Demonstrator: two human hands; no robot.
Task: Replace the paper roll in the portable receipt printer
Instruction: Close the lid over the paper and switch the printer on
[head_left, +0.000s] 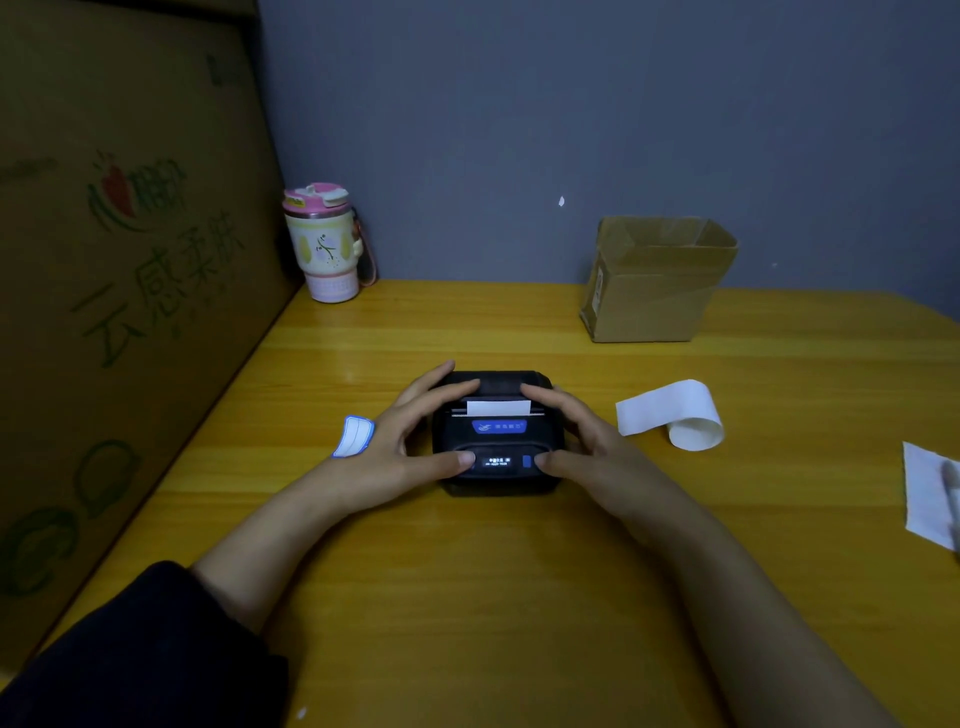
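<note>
A small black receipt printer (498, 441) rests on the yellow wooden table (467, 597), its cover down and its little display lit. A short white paper tab (498, 407) sticks out of its slot. My left hand (410, 441) clasps the printer's left side, fingers on the cover and thumb on the front edge. My right hand (582, 441) grips the right side the same way. A loose curl of white receipt paper (675, 415) lies on the table to the printer's right.
A blue-edged white label (354, 435) sits beside my left wrist. An open cardboard box (654, 286) stands at the back right, a pink-lidded tumbler (324, 244) at the back left. A large carton (119, 286) walls the left side. Paper and a pen (935, 499) lie at the right edge.
</note>
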